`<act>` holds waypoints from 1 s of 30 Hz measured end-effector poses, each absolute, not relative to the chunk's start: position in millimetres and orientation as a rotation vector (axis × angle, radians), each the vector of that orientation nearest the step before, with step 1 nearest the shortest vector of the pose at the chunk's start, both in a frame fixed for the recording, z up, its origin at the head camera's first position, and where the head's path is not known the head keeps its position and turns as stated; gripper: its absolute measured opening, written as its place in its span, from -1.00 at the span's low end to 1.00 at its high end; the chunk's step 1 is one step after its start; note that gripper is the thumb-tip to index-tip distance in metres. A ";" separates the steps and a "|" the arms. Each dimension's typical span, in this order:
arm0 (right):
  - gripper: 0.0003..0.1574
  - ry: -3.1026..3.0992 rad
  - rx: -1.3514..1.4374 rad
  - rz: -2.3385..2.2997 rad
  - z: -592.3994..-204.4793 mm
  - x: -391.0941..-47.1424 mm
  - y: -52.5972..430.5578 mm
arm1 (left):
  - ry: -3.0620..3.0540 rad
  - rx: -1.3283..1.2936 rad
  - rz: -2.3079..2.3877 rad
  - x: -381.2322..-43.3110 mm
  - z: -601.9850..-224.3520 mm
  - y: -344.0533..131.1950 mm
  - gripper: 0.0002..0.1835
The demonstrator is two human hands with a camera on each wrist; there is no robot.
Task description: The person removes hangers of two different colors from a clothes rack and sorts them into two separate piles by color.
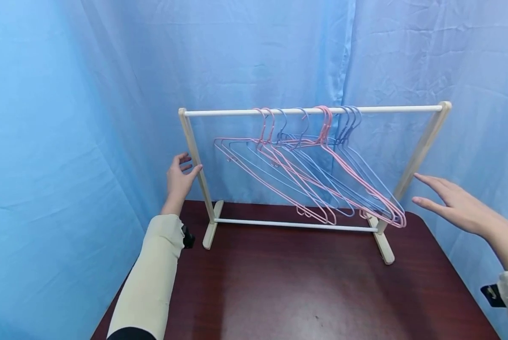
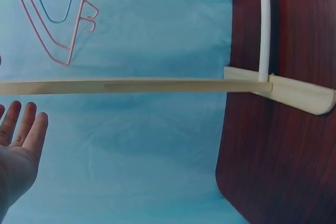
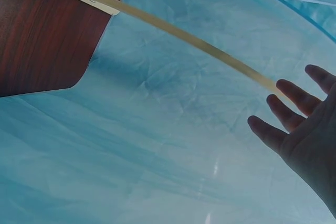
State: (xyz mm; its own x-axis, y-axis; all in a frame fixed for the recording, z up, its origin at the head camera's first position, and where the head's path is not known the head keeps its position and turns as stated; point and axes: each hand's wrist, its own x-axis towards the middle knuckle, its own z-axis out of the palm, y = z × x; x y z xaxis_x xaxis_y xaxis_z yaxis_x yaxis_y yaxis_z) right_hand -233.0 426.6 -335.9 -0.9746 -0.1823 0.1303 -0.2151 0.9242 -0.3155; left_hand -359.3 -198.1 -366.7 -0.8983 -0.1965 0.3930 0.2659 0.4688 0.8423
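A small garment rack with wooden posts and a white top rail point(image 1: 228, 113) stands on the table. Several pink hangers point(image 1: 294, 179) and blue hangers point(image 1: 360, 160) hang from the rail, bunched around its middle and right of it. My left hand point(image 1: 181, 179) is beside the left post point(image 1: 194, 151), its thumb overlapping the post in the head view. In the left wrist view, the fingers point(image 2: 35, 135) are spread just off the wood. My right hand point(image 1: 458, 203) reaches toward the right post point(image 1: 421, 146) with fingers extended. The right wrist view shows its fingertips point(image 3: 283, 85) near that post.
The dark red-brown table point(image 1: 305, 283) extends in front of the rack. Flat wooden feet point(image 1: 381, 243) and a white lower bar point(image 1: 296, 224) form the rack's base. Blue curtains point(image 1: 122, 94) hang behind and at both sides.
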 end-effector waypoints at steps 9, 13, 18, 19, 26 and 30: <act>-0.03 -2.973 0.321 0.554 -336.1 -234.2 424.9 | -2.239 -0.046 -1.507 -362.2 -368.2 -192.3 -0.42; -0.06 -2.955 0.348 0.577 -334.7 -234.3 421.1 | -2.235 -0.035 -1.513 -363.8 -369.3 -191.7 -0.43; -0.10 -2.944 0.393 0.599 -332.9 -236.3 415.4 | -2.211 -0.014 -1.504 -365.5 -370.1 -190.8 -0.47; -0.11 -2.944 0.402 0.605 -332.4 -236.6 414.3 | -2.205 -0.010 -1.502 -366.3 -370.3 -190.7 -0.48; -0.10 -2.964 0.402 0.652 -333.0 -237.7 408.3 | -2.181 0.024 -1.487 -368.8 -367.5 -188.4 -0.56; -0.09 -2.962 0.407 0.682 -336.2 -238.1 405.3 | -2.187 0.052 -1.468 -371.2 -366.1 -186.9 -0.58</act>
State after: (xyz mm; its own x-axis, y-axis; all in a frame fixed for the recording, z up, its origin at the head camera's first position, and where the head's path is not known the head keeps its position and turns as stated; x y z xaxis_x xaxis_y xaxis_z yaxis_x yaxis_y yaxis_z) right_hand -238.1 405.3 -336.2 -0.9621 -0.2392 0.1311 -0.2724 0.8661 -0.4191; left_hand -371.2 -186.9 -366.1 -0.8732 -0.3016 0.3827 0.2400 0.4174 0.8764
